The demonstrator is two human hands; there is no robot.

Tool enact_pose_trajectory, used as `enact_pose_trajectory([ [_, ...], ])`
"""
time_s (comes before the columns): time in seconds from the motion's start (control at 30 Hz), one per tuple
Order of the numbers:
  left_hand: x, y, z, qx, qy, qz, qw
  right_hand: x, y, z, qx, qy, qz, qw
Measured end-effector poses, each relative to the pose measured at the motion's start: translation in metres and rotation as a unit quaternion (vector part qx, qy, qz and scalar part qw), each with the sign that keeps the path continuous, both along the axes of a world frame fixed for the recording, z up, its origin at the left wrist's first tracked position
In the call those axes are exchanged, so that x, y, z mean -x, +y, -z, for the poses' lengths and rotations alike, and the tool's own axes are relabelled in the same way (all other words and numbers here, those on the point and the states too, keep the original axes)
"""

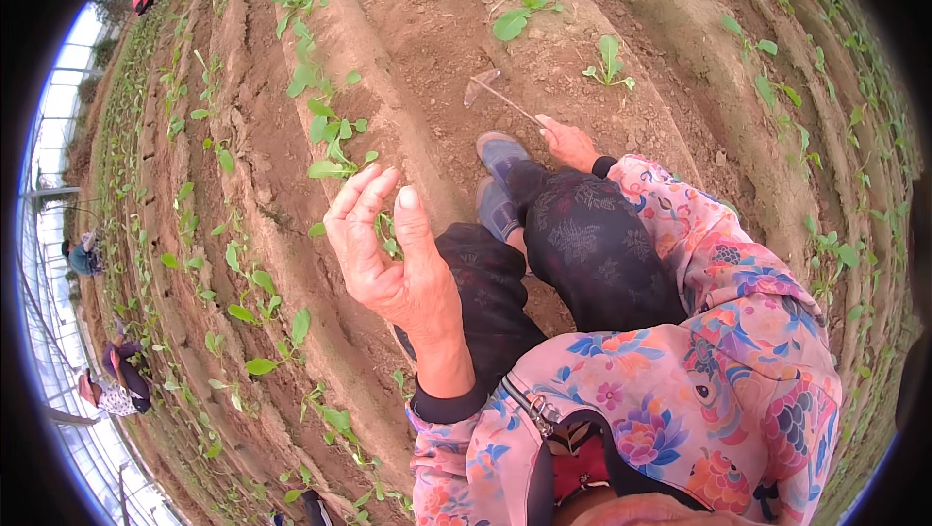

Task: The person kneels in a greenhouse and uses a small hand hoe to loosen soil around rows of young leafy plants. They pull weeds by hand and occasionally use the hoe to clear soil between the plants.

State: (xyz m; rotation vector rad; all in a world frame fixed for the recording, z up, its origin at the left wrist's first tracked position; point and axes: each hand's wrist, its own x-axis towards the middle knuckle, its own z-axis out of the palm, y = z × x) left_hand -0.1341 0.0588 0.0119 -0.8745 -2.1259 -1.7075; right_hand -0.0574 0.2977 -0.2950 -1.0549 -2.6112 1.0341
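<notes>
My right hand is closed around the thin handle of a small hand hoe, beside my right knee. The hoe's blade is over the bare soil of the furrow, beyond my blue shoes; whether it touches the ground I cannot tell. Raised in front of my left knee is my left hand, empty, with thumb and fingers apart. Just past its fingertips grows a leafy green seedling on the ridge to the left. Another seedling stands on the ridge right of the hoe.
Rows of seedlings run along soil ridges on both sides. A larger seedling grows farther along the right ridge. At the far left, people are among the rows, near a translucent greenhouse wall.
</notes>
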Motion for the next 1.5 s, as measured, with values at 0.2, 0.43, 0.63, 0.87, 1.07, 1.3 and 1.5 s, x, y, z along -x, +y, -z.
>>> enact_pose_trajectory([
  [0.2,-0.005,0.003,-0.001,-0.009,-0.031,0.002,0.999,-0.025,0.002,0.004,0.004,-0.059,-0.016,0.998],
  [0.43,-0.007,0.002,-0.003,0.008,-0.007,-0.008,1.000,-0.067,-0.020,-0.036,-0.005,0.116,0.019,0.993],
  [0.63,-0.008,0.006,-0.002,0.025,0.005,0.004,1.000,-0.108,-0.001,-0.065,0.043,0.069,-0.013,0.997],
  [0.87,-0.007,-0.005,0.001,0.078,0.009,0.005,0.997,-0.149,-0.014,-0.098,0.036,0.065,0.025,0.997],
  [1.07,-0.010,-0.012,0.003,0.053,0.002,-0.024,0.998,-0.218,-0.013,-0.106,-0.037,0.167,0.166,0.971],
  [1.3,-0.027,-0.036,-0.008,-0.037,0.083,-0.108,0.990,-0.330,0.038,-0.076,-0.162,-0.001,0.283,0.945],
  [1.5,-0.079,-0.127,0.028,0.033,0.066,-0.206,0.976,-0.400,0.069,-0.092,-0.196,-0.295,0.230,0.906],
])
